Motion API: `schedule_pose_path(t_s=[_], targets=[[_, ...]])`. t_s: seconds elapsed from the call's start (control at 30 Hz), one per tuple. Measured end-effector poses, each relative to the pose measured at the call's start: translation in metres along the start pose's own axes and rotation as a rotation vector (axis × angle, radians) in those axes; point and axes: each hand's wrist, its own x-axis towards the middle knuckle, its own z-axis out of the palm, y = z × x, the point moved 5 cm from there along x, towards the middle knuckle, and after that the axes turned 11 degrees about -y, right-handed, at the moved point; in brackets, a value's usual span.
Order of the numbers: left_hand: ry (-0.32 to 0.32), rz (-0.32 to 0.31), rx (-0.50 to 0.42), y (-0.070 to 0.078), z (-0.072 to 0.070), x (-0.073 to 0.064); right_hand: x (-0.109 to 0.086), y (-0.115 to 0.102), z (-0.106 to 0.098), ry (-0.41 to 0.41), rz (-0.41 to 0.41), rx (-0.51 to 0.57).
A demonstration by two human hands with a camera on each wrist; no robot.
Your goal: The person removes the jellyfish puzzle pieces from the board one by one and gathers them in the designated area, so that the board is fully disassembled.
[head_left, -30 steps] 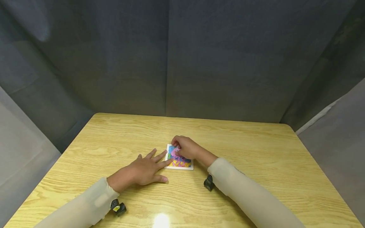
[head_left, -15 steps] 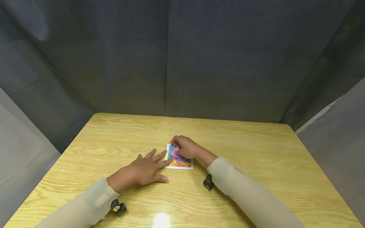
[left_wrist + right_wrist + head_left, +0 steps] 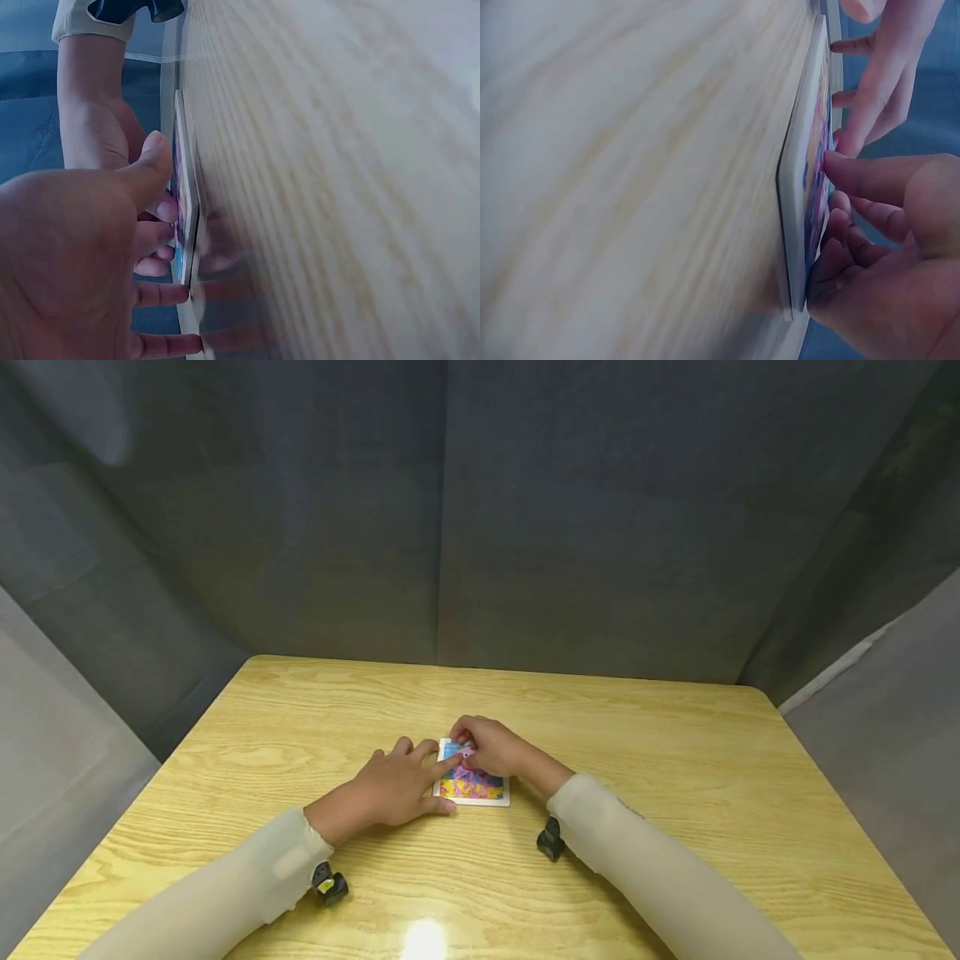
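Touches a small picture board (image 3: pixel 480 788) from both sides, flat on the table (image 3: pixel 637 760) near its middle and between both arms, presumably for comfortable reach. Spreads the left hand (image 3: pixel 393 787) wide at the left edge, gripping nothing, with index finger (image 3: pixel 447 766) stretched over the printed face to just beside the right thumb (image 3: pixel 855 174), and other fingertips down at or just past the border; probably meant to steady the board against sliding. Holds the right hand (image 3: pixel 493 752) narrow over the far right part, with fingers curled near the far edge and thumb bent in on the print, likely for fine control at the tips; cannot tell whether pinching anything there, with knuckles hiding the contact. Points the top of the print away from the body, to judge by blue along the far side and yellow along the near one, with the white border roughly square to the table. Seems to run longest from left to right, though too foreshortened in the head view and too edge-on in the wrist views to be sure.
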Motion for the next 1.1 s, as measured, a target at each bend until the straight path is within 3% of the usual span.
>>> schedule_pose_path(t_s=[0.27,0.63,1.1], targets=[[0.0,-0.03,0.034,0.001,0.0,0.006,0.0,0.001,0.001,-0.001,-0.004,0.005],[0.002,-0.053,0.072,0.0,0.005,0.004,0.001,0.007,0.003,0.006,0.0,0.045],[-0.052,-0.069,0.054,-0.001,0.008,0.006,0.001,0.012,-0.006,-0.066,-0.025,0.165]])
